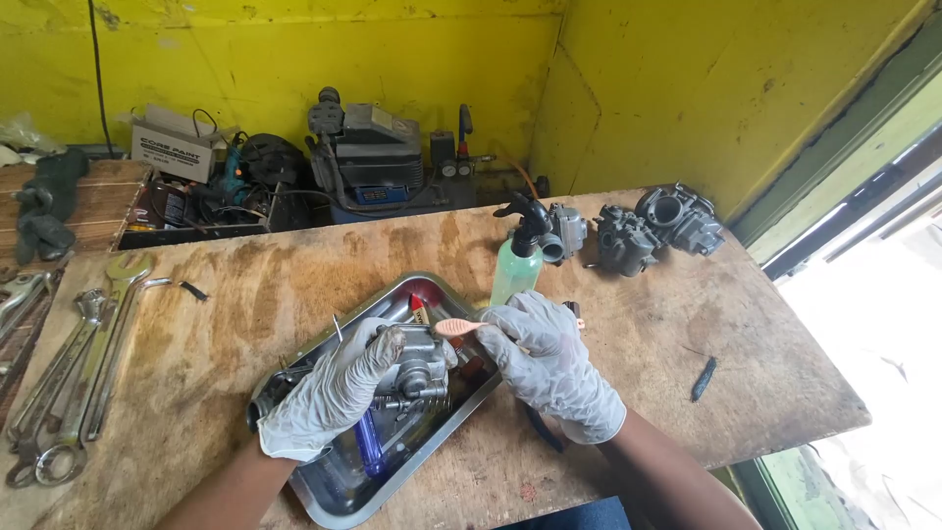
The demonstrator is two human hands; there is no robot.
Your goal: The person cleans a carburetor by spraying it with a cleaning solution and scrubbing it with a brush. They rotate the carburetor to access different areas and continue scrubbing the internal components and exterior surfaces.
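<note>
Left hand [329,393], gloved, grip clamped on grey carburetor [417,363], holding it over steel tray [334,501] on tabletop [638,344]. Right hand [549,363], gloved, grip closed on pink toothbrush [459,326], bristle end at carburetor top, just beyond left grip. Green spray bottle [515,270] stands right behind right grip. Blue-handled screwdriver [370,444] lies in tray below left grip. Step looks like scrubbing carburetor body. Next likely needs turning part to reach unbrushed faces, steady hold.

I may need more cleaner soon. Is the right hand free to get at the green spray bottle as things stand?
Probably not at once: the right hand holds a pink toothbrush. The spray bottle stands just behind it on the table, nothing between.
</note>
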